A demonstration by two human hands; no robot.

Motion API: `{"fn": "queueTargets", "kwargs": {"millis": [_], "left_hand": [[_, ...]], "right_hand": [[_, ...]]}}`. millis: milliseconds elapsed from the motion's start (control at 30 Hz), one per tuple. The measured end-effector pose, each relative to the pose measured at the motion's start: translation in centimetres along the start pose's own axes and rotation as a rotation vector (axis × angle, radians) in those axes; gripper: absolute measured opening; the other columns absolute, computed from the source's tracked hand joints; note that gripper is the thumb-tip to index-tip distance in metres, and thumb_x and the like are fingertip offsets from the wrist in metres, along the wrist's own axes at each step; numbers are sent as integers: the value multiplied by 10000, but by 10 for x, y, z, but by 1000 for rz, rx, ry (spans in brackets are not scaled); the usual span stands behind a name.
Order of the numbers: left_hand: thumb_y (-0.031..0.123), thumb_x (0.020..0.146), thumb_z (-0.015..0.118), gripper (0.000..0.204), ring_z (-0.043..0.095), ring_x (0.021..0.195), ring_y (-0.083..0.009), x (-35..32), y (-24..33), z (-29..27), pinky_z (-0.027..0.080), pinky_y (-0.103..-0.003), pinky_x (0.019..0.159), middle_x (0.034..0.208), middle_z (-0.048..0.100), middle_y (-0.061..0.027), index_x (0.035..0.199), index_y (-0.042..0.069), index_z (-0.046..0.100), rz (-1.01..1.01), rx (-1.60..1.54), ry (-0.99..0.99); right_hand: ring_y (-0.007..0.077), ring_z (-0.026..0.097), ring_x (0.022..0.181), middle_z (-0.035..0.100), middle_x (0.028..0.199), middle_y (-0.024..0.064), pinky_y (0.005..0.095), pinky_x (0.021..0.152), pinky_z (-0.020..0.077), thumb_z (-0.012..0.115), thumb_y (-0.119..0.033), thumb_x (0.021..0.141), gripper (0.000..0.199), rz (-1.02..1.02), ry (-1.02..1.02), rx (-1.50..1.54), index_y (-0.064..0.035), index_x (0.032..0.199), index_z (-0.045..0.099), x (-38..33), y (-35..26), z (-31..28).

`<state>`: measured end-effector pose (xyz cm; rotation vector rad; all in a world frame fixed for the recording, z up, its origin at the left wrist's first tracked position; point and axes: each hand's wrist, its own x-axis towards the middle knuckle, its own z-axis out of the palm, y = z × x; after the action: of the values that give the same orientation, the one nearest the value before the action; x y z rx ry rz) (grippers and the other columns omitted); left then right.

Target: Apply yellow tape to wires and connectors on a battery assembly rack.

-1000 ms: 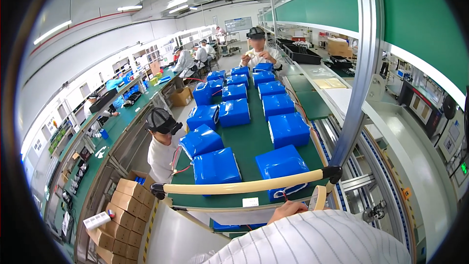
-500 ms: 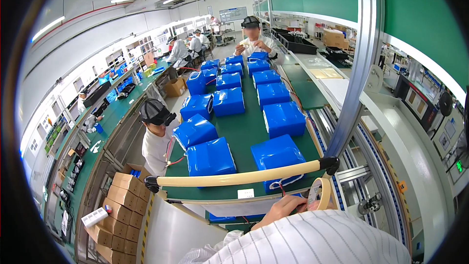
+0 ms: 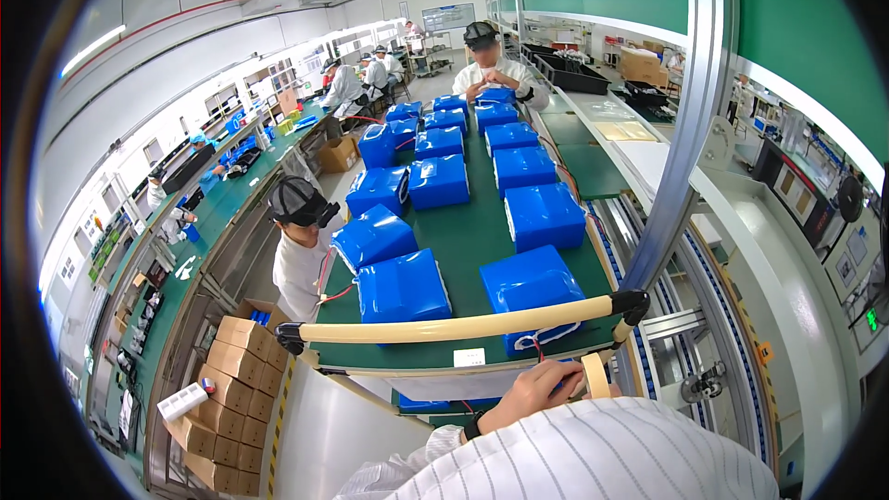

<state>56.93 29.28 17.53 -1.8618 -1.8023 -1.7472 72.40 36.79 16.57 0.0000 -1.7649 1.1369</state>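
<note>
A roll of cream masking tape [image 3: 594,375] is held upright low in the picture, just below the cart's padded handle. My right hand [image 3: 613,390] grips it from the far side, mostly hidden by the roll and my striped sleeve. My left hand [image 3: 537,391] comes in from the left, fingers bent and pressed together against the roll's edge; what they pinch does not show. Beyond the handle, the nearest blue-wrapped block [image 3: 530,289], which looks like a battery pack, has a white rim and red wire at its near end.
The padded handle bar [image 3: 454,331] crosses in front of a green surface [image 3: 463,241] bearing two lines of blue packs. One co-worker [image 3: 298,241] stands at the left, another [image 3: 491,65] at the far end. Cardboard boxes [image 3: 227,389] are stacked lower left; a metal post [image 3: 681,148] rises at right.
My left hand has come up slightly, and the tape roll has turned more edge-on and shifted a little left. The far co-worker's hands have lowered to a pack.
</note>
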Motion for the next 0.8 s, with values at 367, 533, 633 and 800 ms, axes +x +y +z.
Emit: {"fn": "queueTargets", "kwargs": {"millis": [367,533,633,800], "left_hand": [[-56,862,693,194,707,749,-172,-1,8,-3,522,-265,684,838,720,-94,1043,15,685,-210,-111,108],[-90,837,695,203,696,768,-190,3,17,-5,521,-263,691,862,709,-107,1021,-4,681,-155,-59,97],[-111,820,696,205,682,780,-211,7,17,-4,523,-268,692,888,695,-121,1001,-15,678,-96,-27,117],[-120,810,696,193,660,778,-237,8,12,-3,522,-274,680,911,680,-129,974,-19,679,-39,15,154]], "right_hand": [[158,653,672,679,798,82,265,600,483,745,-223,885,304,196,79,-11,5,1039,616,-15,5,-1],[125,634,615,677,758,72,240,569,457,734,-178,886,269,191,46,-9,5,1041,613,-8,-1,-6],[105,606,584,666,720,71,234,541,425,721,-157,896,237,267,49,-15,-1,1034,607,-5,-5,-5],[70,543,546,612,656,39,229,514,384,696,-106,898,164,320,72,-39,-12,977,587,-5,-7,1]]}}
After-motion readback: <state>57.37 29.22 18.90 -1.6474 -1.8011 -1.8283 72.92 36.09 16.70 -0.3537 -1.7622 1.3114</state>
